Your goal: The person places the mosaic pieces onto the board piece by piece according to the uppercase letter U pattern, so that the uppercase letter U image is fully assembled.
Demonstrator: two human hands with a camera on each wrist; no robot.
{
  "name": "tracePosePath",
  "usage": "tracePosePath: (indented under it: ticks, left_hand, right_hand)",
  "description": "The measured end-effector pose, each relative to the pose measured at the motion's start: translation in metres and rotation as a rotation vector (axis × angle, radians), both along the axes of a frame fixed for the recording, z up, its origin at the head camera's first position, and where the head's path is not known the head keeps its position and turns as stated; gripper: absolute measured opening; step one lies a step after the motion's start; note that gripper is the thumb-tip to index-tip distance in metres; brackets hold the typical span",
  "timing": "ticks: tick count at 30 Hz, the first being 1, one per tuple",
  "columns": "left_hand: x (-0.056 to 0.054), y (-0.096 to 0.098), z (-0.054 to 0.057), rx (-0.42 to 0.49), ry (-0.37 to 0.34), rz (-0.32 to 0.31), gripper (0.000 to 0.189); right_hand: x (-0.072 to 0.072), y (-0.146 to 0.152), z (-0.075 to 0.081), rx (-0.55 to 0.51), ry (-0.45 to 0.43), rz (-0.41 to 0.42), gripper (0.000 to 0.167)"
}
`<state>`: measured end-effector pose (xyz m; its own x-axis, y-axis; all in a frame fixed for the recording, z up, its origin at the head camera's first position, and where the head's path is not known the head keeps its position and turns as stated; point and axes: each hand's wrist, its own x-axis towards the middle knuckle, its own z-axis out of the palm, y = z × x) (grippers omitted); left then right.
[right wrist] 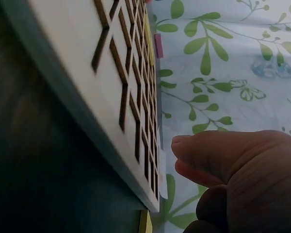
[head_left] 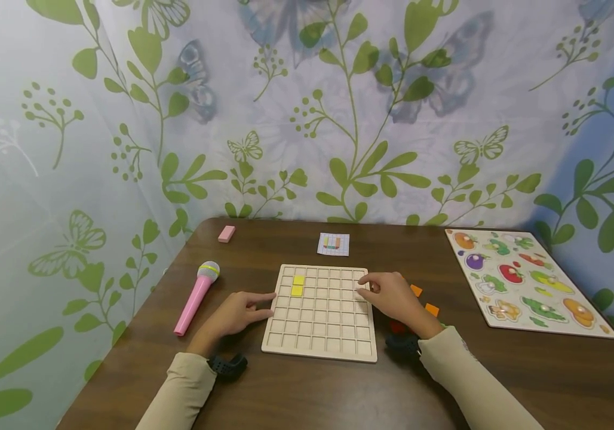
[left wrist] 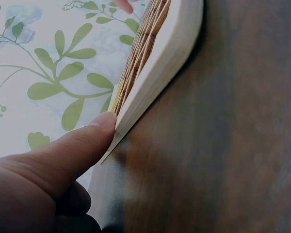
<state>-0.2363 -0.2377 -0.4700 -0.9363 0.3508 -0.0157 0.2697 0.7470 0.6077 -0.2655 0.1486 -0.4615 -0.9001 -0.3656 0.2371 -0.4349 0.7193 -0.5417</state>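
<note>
A pale wooden grid board (head_left: 319, 356) lies on the table, with two yellow square tiles (head_left: 297, 291) in neighbouring cells, one above the other, at its upper left. My left hand (head_left: 237, 312) is at the board's left edge, index finger and thumb stretched towards it. In the left wrist view, the thumb (left wrist: 82, 145) touches the rim. Over the board's right edge is my right hand (head_left: 393, 294), thumb and index finger extended with a small gap between them and nothing visible there. Orange tiles (head_left: 432, 310) and a red tile (head_left: 397, 326) lie beside and partly under this hand.
Behind the board lies a small gridded card (head_left: 333, 244) with a coloured pattern. A pink toy microphone (head_left: 194, 301) is at the left, and a pink block (head_left: 226, 233) lies farther back. A vegetable puzzle board (head_left: 533, 283) lies at the right. A patterned curtain (head_left: 307, 119) hangs behind the table.
</note>
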Motion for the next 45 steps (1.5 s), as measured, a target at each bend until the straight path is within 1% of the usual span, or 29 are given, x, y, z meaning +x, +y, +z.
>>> tracePosePath:
  ticks: [6,11,15,19,23,32,45]
  left_hand:
    - [0.002,0.0,-0.002,0.013,-0.003,0.011,0.047]
    - [0.002,0.0,-0.005,0.015,-0.01,0.006,0.047]
    - [0.002,0.001,-0.005,0.016,-0.011,0.006,0.047]
    - [0.002,0.001,-0.004,0.015,-0.004,0.002,0.047]
    - [0.001,0.002,-0.002,0.018,0.0,-0.002,0.047]
    - [0.002,0.002,0.0,0.019,0.001,0.006,0.046]
    - [0.0,0.0,-0.002,0.024,-0.013,0.0,0.047]
  right_hand:
    - [0.001,0.012,-0.006,0.026,0.029,-0.025,0.021]
    - [0.001,0.018,-0.008,0.045,0.016,-0.055,0.02]
    - [-0.001,0.025,-0.01,0.06,0.009,-0.079,0.023]
    - [-0.004,0.033,-0.01,0.064,0.033,-0.095,0.027]
    - [-0.006,0.038,-0.011,0.073,0.038,-0.107,0.031]
    - [-0.01,0.039,-0.014,0.092,0.006,-0.13,0.036]
    - [-0.009,0.039,-0.017,0.102,0.008,-0.136,0.031]
